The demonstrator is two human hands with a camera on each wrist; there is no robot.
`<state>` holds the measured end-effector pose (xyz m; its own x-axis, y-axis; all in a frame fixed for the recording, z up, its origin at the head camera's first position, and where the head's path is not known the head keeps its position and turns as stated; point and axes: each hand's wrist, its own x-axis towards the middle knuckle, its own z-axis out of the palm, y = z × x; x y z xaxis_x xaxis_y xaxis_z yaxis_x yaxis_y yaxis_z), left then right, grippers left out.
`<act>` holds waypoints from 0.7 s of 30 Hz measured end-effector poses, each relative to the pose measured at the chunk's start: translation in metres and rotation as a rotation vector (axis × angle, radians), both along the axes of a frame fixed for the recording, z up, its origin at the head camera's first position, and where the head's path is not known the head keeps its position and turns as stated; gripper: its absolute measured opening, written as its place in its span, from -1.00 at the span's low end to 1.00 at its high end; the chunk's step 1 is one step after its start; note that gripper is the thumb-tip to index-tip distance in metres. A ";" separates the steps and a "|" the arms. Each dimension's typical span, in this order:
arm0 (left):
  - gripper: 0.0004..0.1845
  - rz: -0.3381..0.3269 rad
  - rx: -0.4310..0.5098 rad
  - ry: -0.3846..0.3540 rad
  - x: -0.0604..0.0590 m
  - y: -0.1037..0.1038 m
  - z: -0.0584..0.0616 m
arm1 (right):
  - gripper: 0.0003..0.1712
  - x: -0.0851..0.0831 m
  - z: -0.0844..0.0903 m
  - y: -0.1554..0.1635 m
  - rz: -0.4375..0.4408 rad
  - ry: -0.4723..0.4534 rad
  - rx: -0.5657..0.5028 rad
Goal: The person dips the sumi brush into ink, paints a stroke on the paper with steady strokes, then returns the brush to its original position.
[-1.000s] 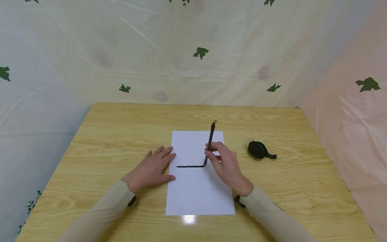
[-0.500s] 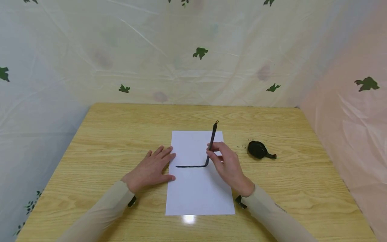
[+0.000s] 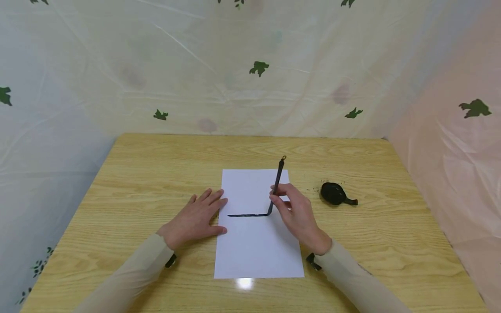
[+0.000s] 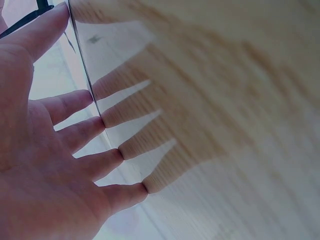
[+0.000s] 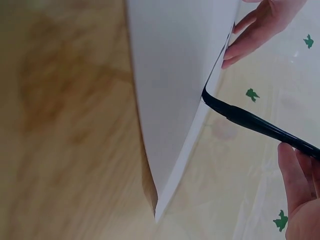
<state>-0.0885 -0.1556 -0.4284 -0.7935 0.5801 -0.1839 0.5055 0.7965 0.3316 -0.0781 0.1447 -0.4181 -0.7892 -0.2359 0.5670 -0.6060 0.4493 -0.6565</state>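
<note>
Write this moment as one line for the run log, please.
left hand flat on paper edge | right hand holds brush, tip on paper at stroke end | ink dish right

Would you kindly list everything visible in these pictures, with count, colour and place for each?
table: one, light wood grain, fills the lower half of the head view.
sheet of paper: one, white, flat at the table's middle.
ink line: one, black, runs across the paper to the brush tip.
brush: one, black, near upright, tip on the paper.
ink dish: one, black, on the table right of the paper.
plastic sheeting: pale, translucent, with green leaf prints, behind and beside the table.
sleeves: two, beige, on both forearms.
left hand: flat, fingers spread, pressing the paper's left edge.
right hand: pinches the brush.
</note>
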 end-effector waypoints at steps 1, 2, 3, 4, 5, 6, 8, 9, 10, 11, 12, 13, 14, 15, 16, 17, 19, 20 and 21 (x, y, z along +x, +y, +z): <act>-0.11 0.000 0.000 0.000 0.000 0.000 0.000 | -0.74 0.000 0.000 0.000 -0.001 0.001 0.000; -0.11 0.000 0.000 0.001 0.000 0.000 0.000 | -0.74 0.000 0.000 0.001 -0.001 0.002 0.000; -0.11 -0.001 0.001 0.001 0.000 0.000 0.000 | -0.74 0.000 0.000 0.001 -0.001 0.002 0.000; -0.11 0.000 0.001 0.002 0.000 0.000 0.000 | -0.74 0.000 0.000 0.001 -0.002 0.003 0.000; -0.11 0.000 0.001 0.002 0.000 0.000 0.000 | -0.74 0.000 0.001 0.002 -0.001 0.003 -0.001; -0.11 -0.001 -0.001 0.003 0.000 0.000 0.000 | -0.74 0.000 0.000 0.002 -0.001 0.005 -0.002; -0.11 -0.002 -0.002 0.005 0.000 0.000 0.000 | -0.74 0.000 0.000 0.003 -0.002 0.003 -0.002; -0.11 -0.002 -0.003 0.005 0.000 0.000 0.000 | -0.74 0.000 0.000 0.003 -0.003 0.002 -0.002; -0.11 -0.002 -0.005 0.004 0.000 0.000 0.000 | -0.74 0.000 0.000 0.003 -0.006 0.001 -0.003; -0.10 -0.002 -0.006 0.003 0.000 0.000 0.001 | -0.74 0.000 -0.001 0.004 -0.006 0.000 -0.005; -0.10 -0.002 -0.006 0.003 0.000 0.000 0.001 | -0.74 0.000 -0.001 0.004 -0.008 0.000 -0.005; -0.10 -0.002 -0.006 0.002 0.000 0.000 0.001 | -0.73 0.000 -0.001 0.004 -0.009 -0.002 -0.007; -0.11 -0.002 -0.006 0.002 0.000 0.000 0.001 | -0.73 0.000 -0.001 0.004 -0.010 -0.003 -0.009; -0.10 0.000 -0.004 0.001 0.000 0.000 0.001 | -0.73 0.000 -0.001 0.005 -0.011 -0.003 -0.009; -0.10 0.001 -0.003 0.000 0.000 0.000 0.001 | -0.74 0.000 -0.001 0.005 -0.012 -0.003 -0.010; -0.10 0.002 -0.001 0.001 0.000 0.000 0.001 | -0.74 0.001 -0.001 0.005 -0.012 -0.003 -0.010; -0.10 0.002 0.002 0.007 0.000 0.000 0.001 | -0.75 0.001 0.000 0.005 -0.015 0.000 -0.009; -0.10 0.003 0.004 0.007 0.000 0.000 0.001 | -0.75 0.001 0.000 0.006 -0.015 0.002 -0.008; -0.10 0.003 0.006 0.007 0.000 -0.001 0.001 | -0.75 0.001 0.000 0.006 -0.015 0.004 -0.008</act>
